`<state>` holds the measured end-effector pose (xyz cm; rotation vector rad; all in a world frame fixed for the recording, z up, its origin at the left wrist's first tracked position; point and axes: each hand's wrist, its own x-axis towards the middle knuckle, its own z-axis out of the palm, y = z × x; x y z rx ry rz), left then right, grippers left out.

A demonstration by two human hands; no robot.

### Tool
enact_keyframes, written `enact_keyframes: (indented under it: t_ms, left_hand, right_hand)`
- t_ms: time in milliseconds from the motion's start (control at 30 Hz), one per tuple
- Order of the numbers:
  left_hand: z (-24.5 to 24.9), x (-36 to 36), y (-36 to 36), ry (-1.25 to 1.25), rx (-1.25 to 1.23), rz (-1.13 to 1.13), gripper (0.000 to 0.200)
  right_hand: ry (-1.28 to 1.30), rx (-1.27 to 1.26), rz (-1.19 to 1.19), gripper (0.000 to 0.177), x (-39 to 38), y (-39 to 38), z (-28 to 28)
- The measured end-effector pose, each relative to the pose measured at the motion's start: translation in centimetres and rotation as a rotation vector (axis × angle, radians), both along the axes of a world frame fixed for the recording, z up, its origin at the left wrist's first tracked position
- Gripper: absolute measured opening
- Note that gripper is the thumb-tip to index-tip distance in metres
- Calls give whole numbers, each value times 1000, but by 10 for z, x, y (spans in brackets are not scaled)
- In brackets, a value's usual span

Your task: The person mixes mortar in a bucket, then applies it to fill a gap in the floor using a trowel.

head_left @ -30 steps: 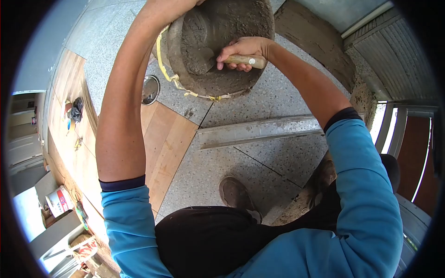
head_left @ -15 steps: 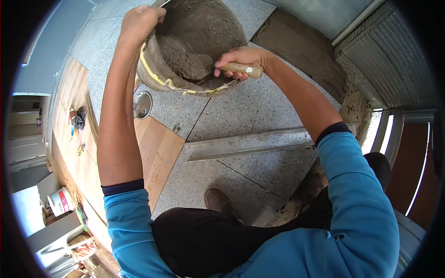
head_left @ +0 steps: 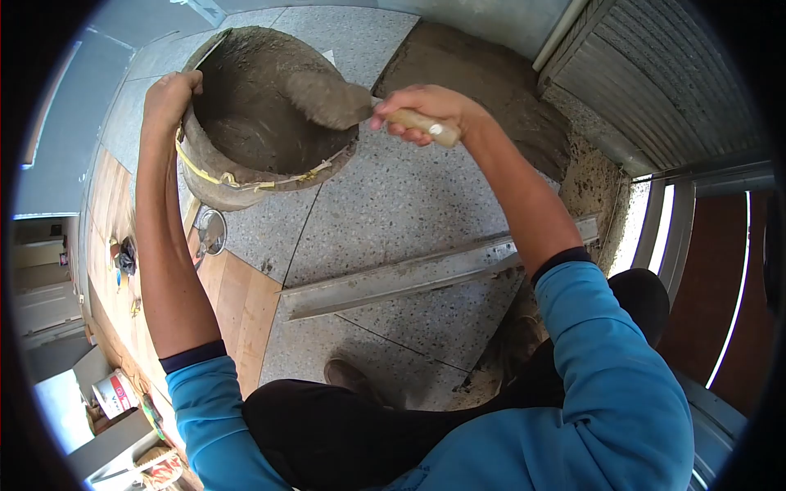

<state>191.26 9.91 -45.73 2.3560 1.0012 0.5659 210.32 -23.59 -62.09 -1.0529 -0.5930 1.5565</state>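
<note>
Right hand [head_left: 430, 106]: fingers wrapped fully shut round the trowel [head_left: 332, 100] at its wooden handle [head_left: 426, 125]. The blade, heaped with wet mortar, hangs left of those fingers over the bucket's mouth. Left hand [head_left: 168, 94]: fingers hooked tight over the bucket [head_left: 237, 184] rim, with the bucket tilted. The load looks heavy and soft, likely to slump if the blade tips, so the handle is the place to grip. The bucket is judged heavy, its gritty rim a sound hold. A straightedge [head_left: 409, 277] lies on the tiled floor [head_left: 393, 196], well below the right fingers.
</note>
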Motion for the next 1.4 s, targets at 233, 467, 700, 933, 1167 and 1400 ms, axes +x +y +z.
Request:
enact_keyframes:
  t_ms: [233,467,700,933,1167,1400]
  left_hand:
    - [7,9,-10,34,12,8,20]
    - [9,6,-7,29,46,1,22]
    - [8,-8,7,-41,-34,4,19]
    - [8,-16,18,-102,-215,51,15]
    - [9,-18,24,-82,-221,49,14]
    - [7,-17,25,-84,-235,65,14]
  right_hand:
    - [-210,-158,-295,30,70,-66,5]
    - [-1039,-483,-310,26,104,-44,-33]
    - [-2264,-271,187,45,175,-48,-91]
    - [-1622,-307,-89,41,185,-80,-80]
    - [-1250,-459,-74,38,181,-80,-66]
    - [-1261,-498,-138,44,201,-53,-84]
